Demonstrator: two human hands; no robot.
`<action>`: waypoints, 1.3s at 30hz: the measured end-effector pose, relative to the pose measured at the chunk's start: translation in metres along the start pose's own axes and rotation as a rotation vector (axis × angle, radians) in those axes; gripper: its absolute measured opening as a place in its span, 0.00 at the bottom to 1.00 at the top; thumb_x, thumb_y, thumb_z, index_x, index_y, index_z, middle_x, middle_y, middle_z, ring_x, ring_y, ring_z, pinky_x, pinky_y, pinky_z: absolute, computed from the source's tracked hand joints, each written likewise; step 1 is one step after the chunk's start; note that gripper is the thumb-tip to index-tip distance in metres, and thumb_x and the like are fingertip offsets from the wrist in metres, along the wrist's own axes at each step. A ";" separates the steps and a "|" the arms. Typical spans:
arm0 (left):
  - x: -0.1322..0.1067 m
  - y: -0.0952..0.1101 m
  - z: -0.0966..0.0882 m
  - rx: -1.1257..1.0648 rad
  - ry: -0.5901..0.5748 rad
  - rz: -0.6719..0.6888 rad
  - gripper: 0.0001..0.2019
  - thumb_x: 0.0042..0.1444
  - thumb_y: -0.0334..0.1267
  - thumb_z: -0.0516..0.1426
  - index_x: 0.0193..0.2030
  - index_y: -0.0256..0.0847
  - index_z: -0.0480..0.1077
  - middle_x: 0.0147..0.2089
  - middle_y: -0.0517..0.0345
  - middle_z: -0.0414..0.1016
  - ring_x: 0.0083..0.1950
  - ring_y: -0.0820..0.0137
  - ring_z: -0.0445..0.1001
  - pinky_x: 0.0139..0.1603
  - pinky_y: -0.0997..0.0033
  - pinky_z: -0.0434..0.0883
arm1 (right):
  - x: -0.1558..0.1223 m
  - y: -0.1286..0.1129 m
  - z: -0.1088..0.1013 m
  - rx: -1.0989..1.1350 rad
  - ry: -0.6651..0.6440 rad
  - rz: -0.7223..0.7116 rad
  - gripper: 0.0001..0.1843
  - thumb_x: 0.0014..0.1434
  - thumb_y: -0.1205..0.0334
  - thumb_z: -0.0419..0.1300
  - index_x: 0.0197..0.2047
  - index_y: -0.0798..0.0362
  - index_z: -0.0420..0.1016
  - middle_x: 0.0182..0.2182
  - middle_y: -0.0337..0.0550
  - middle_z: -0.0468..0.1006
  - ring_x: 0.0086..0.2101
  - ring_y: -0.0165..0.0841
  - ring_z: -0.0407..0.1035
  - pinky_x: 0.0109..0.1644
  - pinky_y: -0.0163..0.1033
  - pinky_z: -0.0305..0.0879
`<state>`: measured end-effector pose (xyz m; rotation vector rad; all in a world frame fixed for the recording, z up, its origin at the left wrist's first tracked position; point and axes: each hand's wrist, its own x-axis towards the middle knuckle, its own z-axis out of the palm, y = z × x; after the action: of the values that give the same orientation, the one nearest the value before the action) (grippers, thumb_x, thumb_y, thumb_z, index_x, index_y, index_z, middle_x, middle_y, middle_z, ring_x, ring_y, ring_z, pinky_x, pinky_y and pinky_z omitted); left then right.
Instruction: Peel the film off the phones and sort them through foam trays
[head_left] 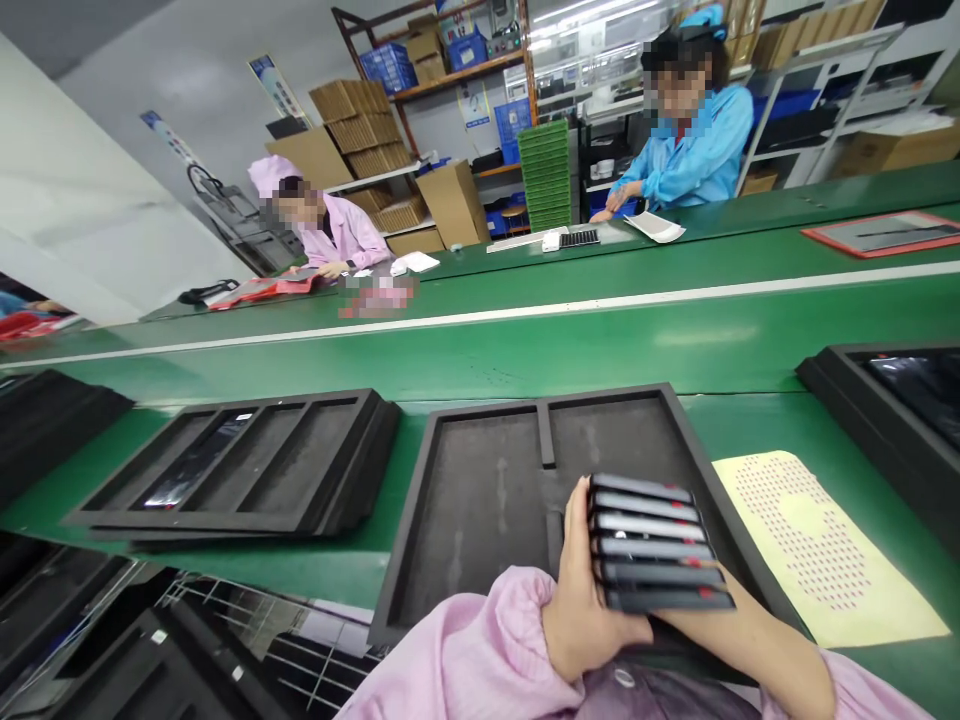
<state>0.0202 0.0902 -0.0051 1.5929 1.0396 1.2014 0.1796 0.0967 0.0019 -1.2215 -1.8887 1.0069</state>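
Note:
A stack of several phones [651, 548], thin dark and silvery slabs with small red marks near one end, is held over a black foam tray [480, 490]. My left hand [581, 610] is closed around the stack's left side, its fingers along the far side and the thumb at the near side. My right hand [694, 628] reaches in behind and below the stack; its fingers are hidden by the phones. The foam tray beneath has two wide sections parted by a short divider. A yellow sheet [832, 560] with rows of small red dots lies right of it.
To the left, stacked foam trays [352, 470] carry one phone [199, 460] in a slot. More trays [847, 400] stand at the right. A raised green ledge [487, 350] crosses behind. Two people work beyond it. Below left is a wire rack [300, 660] with dark trays.

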 end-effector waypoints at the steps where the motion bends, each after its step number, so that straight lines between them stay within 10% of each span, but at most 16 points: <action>1: 0.010 0.005 0.001 -0.099 0.079 -0.008 0.57 0.36 0.73 0.53 0.65 0.33 0.43 0.64 0.34 0.57 0.62 0.48 0.61 0.62 0.49 0.61 | 0.006 -0.006 -0.003 -0.020 -0.011 0.044 0.33 0.54 0.48 0.53 0.59 0.55 0.55 0.48 0.54 0.71 0.47 0.46 0.67 0.51 0.52 0.67; 9: 0.061 0.028 0.008 -0.479 0.234 -0.648 0.34 0.57 0.63 0.40 0.42 0.33 0.72 0.40 0.44 0.78 0.45 0.57 0.76 0.50 0.54 0.71 | 0.013 -0.037 -0.023 0.013 -0.106 0.294 0.45 0.44 0.59 0.56 0.64 0.57 0.43 0.44 0.50 0.73 0.40 0.45 0.71 0.42 0.46 0.69; 17: 0.065 0.003 0.004 -0.220 0.439 -0.465 0.18 0.50 0.40 0.57 0.48 0.37 0.70 0.62 0.47 0.63 0.65 0.61 0.56 0.67 0.64 0.47 | 0.023 -0.021 -0.017 0.073 -0.020 0.528 0.31 0.52 0.48 0.52 0.53 0.60 0.63 0.16 0.36 0.69 0.13 0.34 0.63 0.16 0.36 0.60; 29: 0.101 -0.010 -0.008 -0.325 0.335 -0.507 0.21 0.53 0.54 0.51 0.30 0.37 0.74 0.32 0.53 0.77 0.35 0.66 0.74 0.39 0.66 0.70 | 0.087 -0.005 -0.015 0.237 -0.033 0.485 0.31 0.54 0.48 0.52 0.56 0.58 0.63 0.11 0.28 0.58 0.11 0.28 0.55 0.14 0.31 0.52; 39: 0.107 -0.015 -0.024 -0.428 0.162 -0.561 0.11 0.46 0.43 0.59 0.31 0.38 0.78 0.34 0.53 0.80 0.40 0.64 0.75 0.45 0.67 0.69 | 0.085 0.006 -0.014 0.311 -0.061 0.530 0.44 0.52 0.37 0.49 0.61 0.62 0.60 0.11 0.31 0.59 0.13 0.32 0.60 0.13 0.32 0.56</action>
<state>0.0149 0.1994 0.0116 0.8097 1.1385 1.0742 0.1645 0.1811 0.0140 -1.5434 -1.3986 1.5623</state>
